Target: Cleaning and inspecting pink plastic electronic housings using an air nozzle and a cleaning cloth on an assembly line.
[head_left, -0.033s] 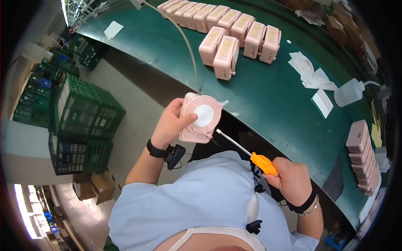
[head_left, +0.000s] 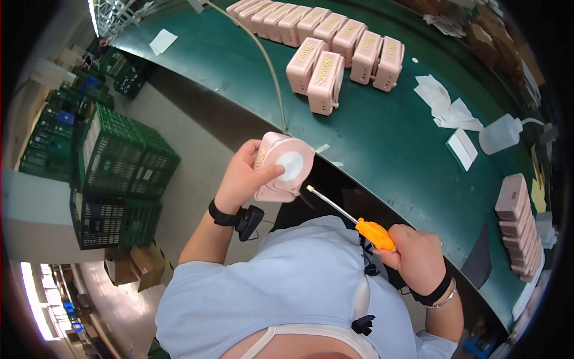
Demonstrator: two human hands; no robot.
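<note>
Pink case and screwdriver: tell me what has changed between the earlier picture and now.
Nothing visibly changed. The left hand holds the pink case as before, and the right hand grips the orange-handled screwdriver, its tip just short of the case.

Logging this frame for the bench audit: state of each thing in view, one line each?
left hand: gripping pink case, thumb on its white disc
pink case: held up off the bench
right hand: closed on screwdriver handle
screwdriver: tip near the case, not touching
pink cases on green bench: standing in rows
squeeze bottle: lying on its side
green crates: stacked
</note>
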